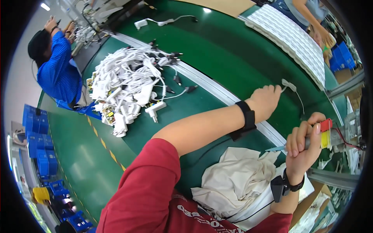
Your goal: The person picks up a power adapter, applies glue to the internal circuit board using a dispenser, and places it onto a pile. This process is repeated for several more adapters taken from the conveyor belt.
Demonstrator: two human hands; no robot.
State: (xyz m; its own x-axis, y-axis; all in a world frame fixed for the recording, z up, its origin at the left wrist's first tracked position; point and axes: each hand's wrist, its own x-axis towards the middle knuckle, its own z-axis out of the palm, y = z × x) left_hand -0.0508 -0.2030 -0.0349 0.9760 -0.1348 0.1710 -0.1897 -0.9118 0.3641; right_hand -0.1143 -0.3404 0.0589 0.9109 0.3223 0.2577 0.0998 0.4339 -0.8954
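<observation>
Nearest us, toward seven o'clock, our red shirt bore white lettering. Toward half past two, our left hand curled, fingertips at a white cord over the green belt; we couldn't tell whether they pinched it. Past three, our right hand closed around a blue-tipped tool.

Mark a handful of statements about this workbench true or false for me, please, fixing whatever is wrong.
1. The right hand holds a slim tool with a pale blue tip. True.
2. The heap of white corded adapters lies to the right of both hands. False: it lies to their left.
3. The left hand is close to a white cord. True.
4. The wearer's sleeve is blue. False: it is red.
5. A crumpled cream cloth lies in front of the wearer. True.
</observation>
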